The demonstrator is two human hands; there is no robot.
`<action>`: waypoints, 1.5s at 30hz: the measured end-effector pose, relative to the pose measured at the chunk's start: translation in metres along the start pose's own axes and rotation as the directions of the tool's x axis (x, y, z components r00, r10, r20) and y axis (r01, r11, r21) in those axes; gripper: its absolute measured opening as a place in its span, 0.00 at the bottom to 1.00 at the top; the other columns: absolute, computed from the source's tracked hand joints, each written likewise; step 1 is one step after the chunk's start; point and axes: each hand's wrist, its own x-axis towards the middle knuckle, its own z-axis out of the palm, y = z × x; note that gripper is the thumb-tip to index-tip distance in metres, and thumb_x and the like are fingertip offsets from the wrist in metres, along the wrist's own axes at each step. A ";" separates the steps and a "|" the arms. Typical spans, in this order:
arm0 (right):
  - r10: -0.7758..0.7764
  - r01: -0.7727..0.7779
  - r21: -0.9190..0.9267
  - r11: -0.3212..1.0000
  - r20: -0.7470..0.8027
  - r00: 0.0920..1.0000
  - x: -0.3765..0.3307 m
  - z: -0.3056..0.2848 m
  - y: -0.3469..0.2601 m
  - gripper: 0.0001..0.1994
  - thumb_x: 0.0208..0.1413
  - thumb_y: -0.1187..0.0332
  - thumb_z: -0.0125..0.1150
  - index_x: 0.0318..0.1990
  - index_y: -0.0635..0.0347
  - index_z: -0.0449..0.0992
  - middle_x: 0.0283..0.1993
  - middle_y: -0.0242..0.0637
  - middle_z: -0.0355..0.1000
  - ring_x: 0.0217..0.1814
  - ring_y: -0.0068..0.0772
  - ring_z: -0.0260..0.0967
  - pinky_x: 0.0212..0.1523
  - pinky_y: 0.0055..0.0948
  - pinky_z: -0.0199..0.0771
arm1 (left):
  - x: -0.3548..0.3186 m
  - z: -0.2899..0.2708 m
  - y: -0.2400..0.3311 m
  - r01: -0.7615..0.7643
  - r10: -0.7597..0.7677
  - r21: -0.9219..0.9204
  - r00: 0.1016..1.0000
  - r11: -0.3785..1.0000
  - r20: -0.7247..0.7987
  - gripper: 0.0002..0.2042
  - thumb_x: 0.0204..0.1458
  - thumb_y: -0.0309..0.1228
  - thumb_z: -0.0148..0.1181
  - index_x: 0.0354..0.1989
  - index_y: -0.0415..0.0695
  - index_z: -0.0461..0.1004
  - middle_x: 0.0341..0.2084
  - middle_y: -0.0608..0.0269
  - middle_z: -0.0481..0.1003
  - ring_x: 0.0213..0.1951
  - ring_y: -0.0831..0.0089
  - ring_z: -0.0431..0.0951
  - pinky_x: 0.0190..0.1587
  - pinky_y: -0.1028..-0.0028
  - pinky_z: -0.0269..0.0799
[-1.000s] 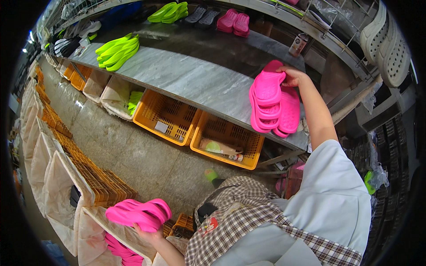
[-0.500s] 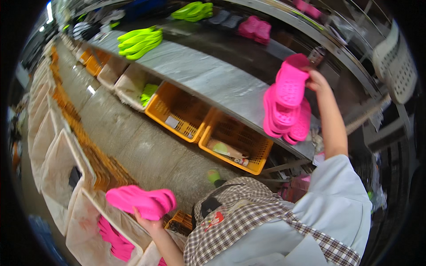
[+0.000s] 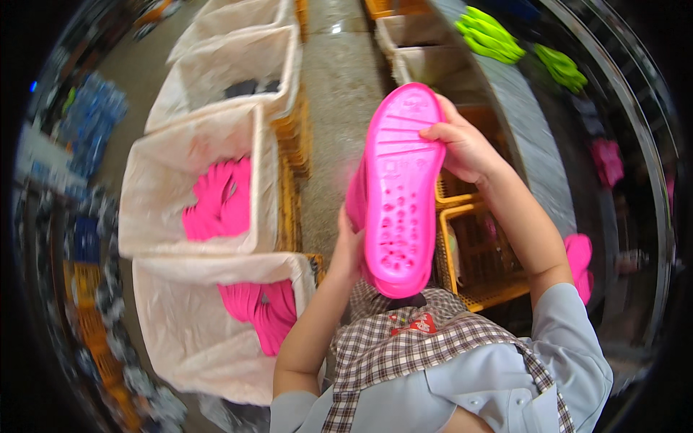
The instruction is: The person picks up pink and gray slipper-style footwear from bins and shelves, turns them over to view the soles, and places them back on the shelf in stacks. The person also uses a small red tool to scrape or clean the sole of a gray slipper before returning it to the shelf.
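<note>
Pink shoe held sole-up in front of my chest, filling the middle of the view. My right hand closes its grip around the upper edge near one end, thumb lying across the ribbed sole. My left hand cups the lower side edge from behind, fingers mostly hidden, so I cannot tell how tightly it closes. Both hands turn the sole toward my face, which suits a close look at the tread and the rows of small holes. A second pink piece seems to sit behind the shoe, though only a sliver shows.

To my left stand cloth-lined bins. The nearer two hold more pink shoes lying loose, within easy reach of the left arm. To my right, yellow crates sit under a long grey tabletop, where green shoes lie at the far end. A checked apron covers my front.
</note>
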 end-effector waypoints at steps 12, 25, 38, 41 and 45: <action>0.474 -0.296 -0.488 0.821 0.295 0.830 0.015 0.206 0.088 0.20 0.48 0.73 0.48 0.52 0.59 0.70 0.42 0.30 0.72 0.43 0.26 0.68 0.44 0.30 0.69 | -0.167 -0.111 0.042 -0.446 0.338 -0.430 0.890 0.785 -0.307 0.29 0.59 0.32 0.52 0.65 0.46 0.44 0.53 0.53 0.65 0.48 0.67 0.74 0.47 0.71 0.75; 0.461 -0.120 -0.512 0.850 0.616 0.638 -0.074 0.317 0.248 0.49 0.53 0.72 0.60 0.69 0.58 0.23 0.71 0.54 0.38 0.69 0.43 0.47 0.66 0.38 0.52 | -0.248 -0.248 0.006 -0.662 0.574 0.218 0.384 0.717 -0.723 0.43 0.50 0.25 0.61 0.67 0.39 0.34 0.58 0.45 0.58 0.57 0.61 0.65 0.57 0.68 0.64; 0.522 0.377 -0.755 0.537 0.648 0.554 -0.048 0.462 0.555 0.43 0.56 0.58 0.54 0.68 0.64 0.32 0.62 0.72 0.49 0.58 0.67 0.60 0.57 0.45 0.64 | -0.314 -0.500 0.081 0.852 0.891 0.495 0.082 0.170 -0.447 0.44 0.36 0.31 0.68 0.66 0.49 0.52 0.50 0.45 0.65 0.52 0.48 0.65 0.55 0.53 0.59; 0.604 0.464 -0.741 0.486 0.668 0.435 -0.045 0.487 0.624 0.38 0.55 0.58 0.55 0.67 0.65 0.44 0.64 0.64 0.52 0.64 0.60 0.56 0.58 0.44 0.64 | -0.320 -0.558 0.072 0.946 0.831 0.323 0.154 0.032 -0.535 0.44 0.37 0.37 0.69 0.66 0.52 0.53 0.56 0.47 0.62 0.56 0.49 0.62 0.57 0.51 0.57; 0.799 0.882 -0.463 0.084 0.560 0.218 -0.024 0.451 0.686 0.23 0.52 0.64 0.55 0.56 0.60 0.70 0.69 0.49 0.49 0.75 0.48 0.36 0.64 0.43 0.55 | -0.289 -0.616 -0.009 0.901 0.754 0.416 0.357 -0.123 -0.551 0.44 0.39 0.54 0.64 0.66 0.53 0.53 0.57 0.47 0.61 0.59 0.48 0.60 0.59 0.50 0.54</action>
